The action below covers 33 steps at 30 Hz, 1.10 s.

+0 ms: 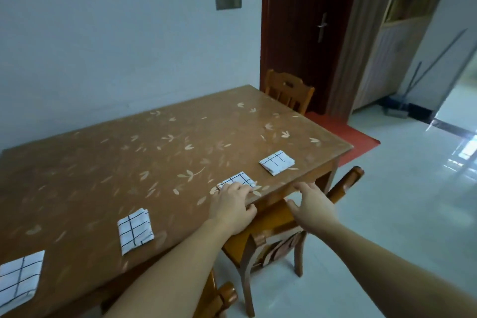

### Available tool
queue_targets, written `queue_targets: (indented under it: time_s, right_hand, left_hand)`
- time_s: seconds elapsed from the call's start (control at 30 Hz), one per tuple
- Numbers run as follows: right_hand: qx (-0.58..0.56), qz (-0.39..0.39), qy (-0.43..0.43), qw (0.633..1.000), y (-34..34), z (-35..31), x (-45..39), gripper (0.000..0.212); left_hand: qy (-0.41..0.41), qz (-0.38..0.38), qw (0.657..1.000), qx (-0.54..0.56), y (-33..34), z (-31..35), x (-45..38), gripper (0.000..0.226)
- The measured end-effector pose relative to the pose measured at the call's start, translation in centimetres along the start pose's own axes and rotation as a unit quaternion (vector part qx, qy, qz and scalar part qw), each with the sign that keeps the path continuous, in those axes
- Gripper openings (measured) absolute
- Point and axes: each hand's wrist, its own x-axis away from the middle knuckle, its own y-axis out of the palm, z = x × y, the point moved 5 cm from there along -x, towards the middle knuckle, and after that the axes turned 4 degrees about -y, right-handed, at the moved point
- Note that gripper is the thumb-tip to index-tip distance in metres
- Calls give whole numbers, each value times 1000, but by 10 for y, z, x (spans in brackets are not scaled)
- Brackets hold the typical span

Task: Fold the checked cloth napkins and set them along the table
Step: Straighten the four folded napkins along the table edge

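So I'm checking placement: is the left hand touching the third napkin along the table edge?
Touching. The head view shows the left hand lying flat, its fingers overlapping the near edge of the folded napkin, no gap visible between them.

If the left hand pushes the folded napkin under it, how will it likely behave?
The napkin under the left hand is soft folded cloth, so it probably bunches or unfolds rather than sliding stiffly. The table looks glossy, so it may slip easily.
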Motion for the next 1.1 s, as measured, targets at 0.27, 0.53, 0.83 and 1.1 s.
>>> queue_targets:
  time_s: [0.27, 0.53, 0.83, 1.1]
  right_hand:
    - [31, -3, -17, 999, -3, 24, -55, 49]
    - [57, -67, -43, 995, 25, 31, -148, 54]
    - [45, -124, -113, 985, 57, 2, -214, 48]
    - [32, -215, -188, 958, 100, -2, -256, 38]
  left_hand:
    - [-55, 7, 998, 7, 16, 0, -31, 36]
    - [-134, 1, 990, 35, 43, -34, -102, 41]
    - [-222, 9, 974, 53, 50, -72, -124, 37]
    - [-370, 12, 927, 63, 62, -79, -124, 36]
